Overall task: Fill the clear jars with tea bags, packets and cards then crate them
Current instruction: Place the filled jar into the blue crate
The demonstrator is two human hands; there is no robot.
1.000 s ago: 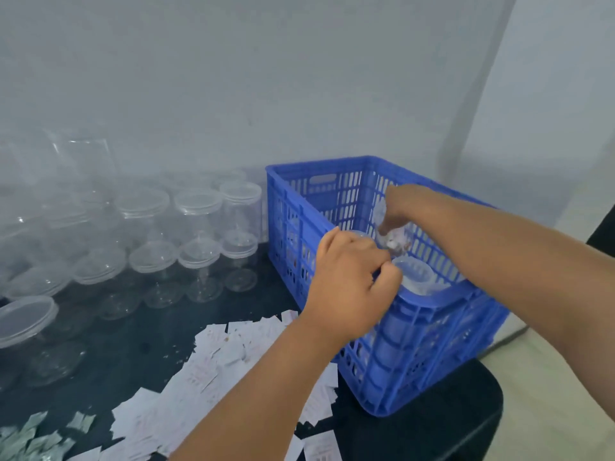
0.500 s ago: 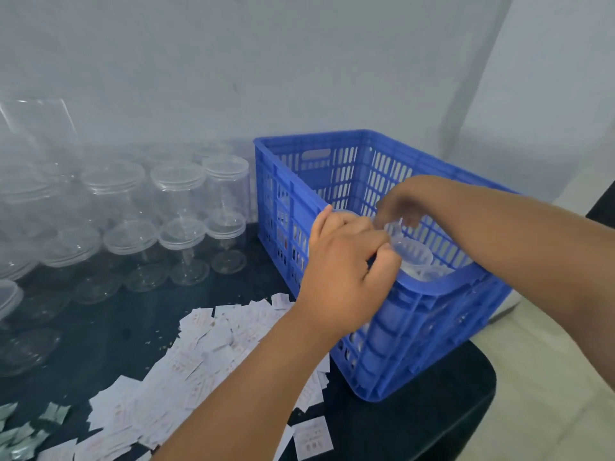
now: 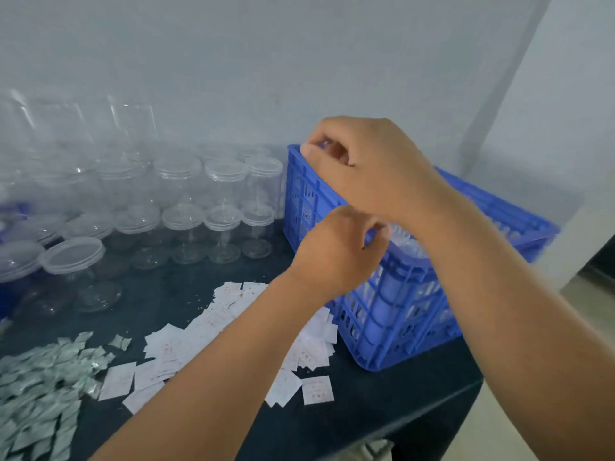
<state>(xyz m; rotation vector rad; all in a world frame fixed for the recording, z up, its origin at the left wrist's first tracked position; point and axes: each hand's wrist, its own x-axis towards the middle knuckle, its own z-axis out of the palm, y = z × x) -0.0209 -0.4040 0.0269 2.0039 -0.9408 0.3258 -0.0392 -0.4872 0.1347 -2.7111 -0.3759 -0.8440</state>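
The jar [image 3: 404,243] stands upright, long axis vertical, inside the crate [image 3: 392,327], immediately right of the left hand [image 3: 336,251] and beneath the right forearm. It is clear, paler at its top. The left hand is nearer, fingers curled at that top; grasp unconfirmed. The right hand [image 3: 362,161], beyond, pinches 1 clear piece [image 3: 324,145].

- Left hand [image 3: 336,251]: back toward the camera, fingers curled inward with the thumb tucked toward them. Whether it grips anything cannot be told.
- Right hand [image 3: 362,164]: higher and farther out, fingers curled, thumb near the fingertips.
- Right forearm: bare, crosses just over the left hand's fingers.
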